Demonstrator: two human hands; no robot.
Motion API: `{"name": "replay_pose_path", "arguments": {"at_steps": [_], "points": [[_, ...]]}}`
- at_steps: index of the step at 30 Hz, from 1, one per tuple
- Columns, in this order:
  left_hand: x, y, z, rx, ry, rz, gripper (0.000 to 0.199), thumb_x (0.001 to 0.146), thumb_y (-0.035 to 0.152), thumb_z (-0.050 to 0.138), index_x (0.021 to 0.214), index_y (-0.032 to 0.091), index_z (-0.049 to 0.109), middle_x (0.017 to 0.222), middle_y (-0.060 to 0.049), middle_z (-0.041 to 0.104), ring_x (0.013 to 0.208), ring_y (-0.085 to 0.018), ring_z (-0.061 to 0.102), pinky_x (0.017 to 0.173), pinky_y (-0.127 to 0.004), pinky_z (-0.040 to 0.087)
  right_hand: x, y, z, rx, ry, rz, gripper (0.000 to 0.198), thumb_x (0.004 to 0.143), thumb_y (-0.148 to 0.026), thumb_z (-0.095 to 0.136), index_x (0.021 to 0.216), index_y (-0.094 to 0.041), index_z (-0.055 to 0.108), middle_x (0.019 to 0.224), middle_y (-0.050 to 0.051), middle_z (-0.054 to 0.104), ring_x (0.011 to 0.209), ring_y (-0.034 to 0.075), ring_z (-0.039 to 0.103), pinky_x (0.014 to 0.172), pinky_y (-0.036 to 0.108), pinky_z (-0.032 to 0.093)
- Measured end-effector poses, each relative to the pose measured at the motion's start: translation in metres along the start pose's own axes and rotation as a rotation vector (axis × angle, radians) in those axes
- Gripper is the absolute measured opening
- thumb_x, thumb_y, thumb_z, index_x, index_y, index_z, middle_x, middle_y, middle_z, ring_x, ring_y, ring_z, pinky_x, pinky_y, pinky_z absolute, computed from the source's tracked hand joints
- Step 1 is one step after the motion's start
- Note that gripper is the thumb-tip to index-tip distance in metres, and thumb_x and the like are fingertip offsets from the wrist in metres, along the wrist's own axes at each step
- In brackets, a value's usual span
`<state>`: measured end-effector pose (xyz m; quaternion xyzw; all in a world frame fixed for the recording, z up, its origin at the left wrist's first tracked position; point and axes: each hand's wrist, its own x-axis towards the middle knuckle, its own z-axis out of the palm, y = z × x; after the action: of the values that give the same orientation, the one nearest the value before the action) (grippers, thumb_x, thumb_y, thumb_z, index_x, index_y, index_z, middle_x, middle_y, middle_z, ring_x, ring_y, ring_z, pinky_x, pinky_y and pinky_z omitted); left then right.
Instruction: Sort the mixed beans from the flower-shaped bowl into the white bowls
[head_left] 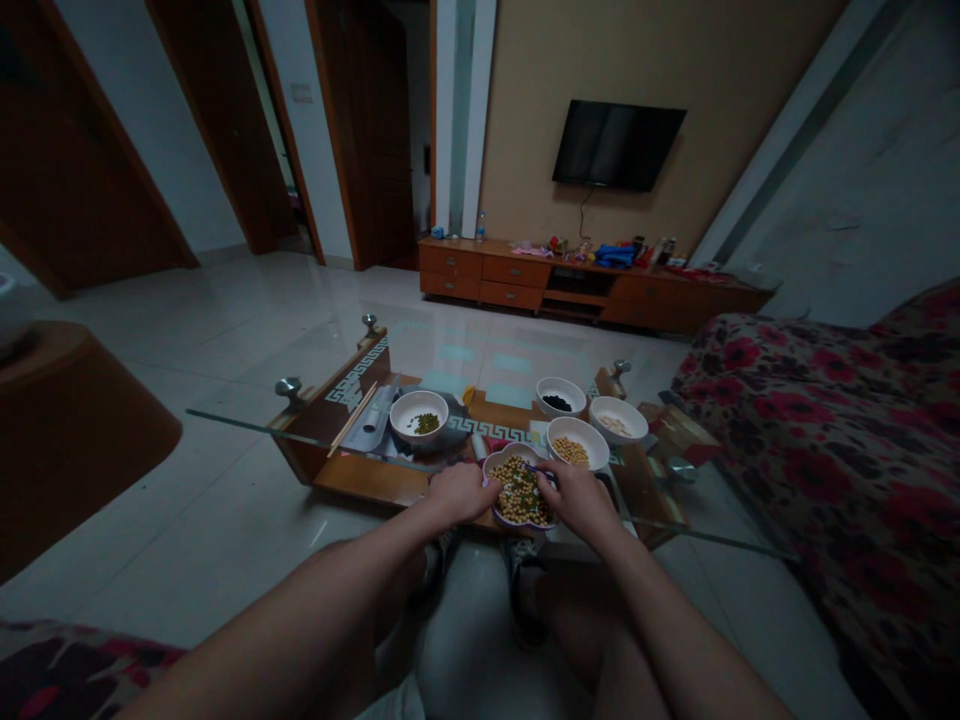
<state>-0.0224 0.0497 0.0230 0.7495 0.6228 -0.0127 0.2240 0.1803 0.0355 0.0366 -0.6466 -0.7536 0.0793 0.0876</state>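
Observation:
A scalloped bowl with a purple rim (504,516) holds yellow beans mixed with small green beans and some pale pieces. My left hand (459,492) is closed on its left edge, the thumb lapping over the rim. My right hand (583,500) is at the bowl's right side, fingers and thumb pinched over the beans; a thin dark piece shows at the fingertips, too small to name. Just beyond are white bowls of yellow beans (574,452), black beans (557,403) and pale pieces (615,424). To the left stands a white bowl with green beans (426,424).
These bowls stand on a glass-topped coffee table (480,350) with a wooden base. Wooden chopsticks (352,420) lie at its left. A flowered sofa (817,400) is at the right, a brown stool (75,430) at the left, and a cluttered TV cabinet (517,272) behind.

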Motion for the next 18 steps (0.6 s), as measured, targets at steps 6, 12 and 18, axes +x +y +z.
{"name": "replay_pose_path", "arguments": {"at_steps": [6,12,18], "points": [[0.0014,-0.0007,0.0014,-0.001,0.009,0.01,0.055,0.086,0.05,0.033,0.096,0.011,0.07,0.096,-0.018,0.07,0.09,-0.032,0.067,0.076,-0.039,0.051,0.0014,-0.0008,0.0028,-0.058,-0.048,-0.01,0.035,0.092,-0.039,0.04,0.111,-0.028,0.067,0.098,0.005,0.072,0.089,0.019,0.066,0.072,0.025,0.043],[0.0001,0.0004,-0.0013,-0.003,-0.016,0.007,0.053,0.087,0.05,0.034,0.096,0.012,0.07,0.097,-0.018,0.069,0.091,-0.032,0.066,0.077,-0.039,0.051,0.002,-0.0013,0.0034,-0.072,-0.074,-0.012,0.034,0.093,-0.04,0.038,0.109,-0.028,0.066,0.098,0.005,0.071,0.09,0.02,0.066,0.072,0.026,0.042],[-0.0019,0.0019,-0.0031,-0.011,-0.016,0.001,0.053,0.087,0.05,0.034,0.098,0.012,0.069,0.1,-0.019,0.069,0.093,-0.031,0.066,0.079,-0.038,0.05,0.0023,-0.0001,0.0044,-0.075,-0.068,-0.026,0.034,0.093,-0.04,0.038,0.109,-0.028,0.067,0.097,0.005,0.071,0.09,0.02,0.066,0.069,0.026,0.041]]}}
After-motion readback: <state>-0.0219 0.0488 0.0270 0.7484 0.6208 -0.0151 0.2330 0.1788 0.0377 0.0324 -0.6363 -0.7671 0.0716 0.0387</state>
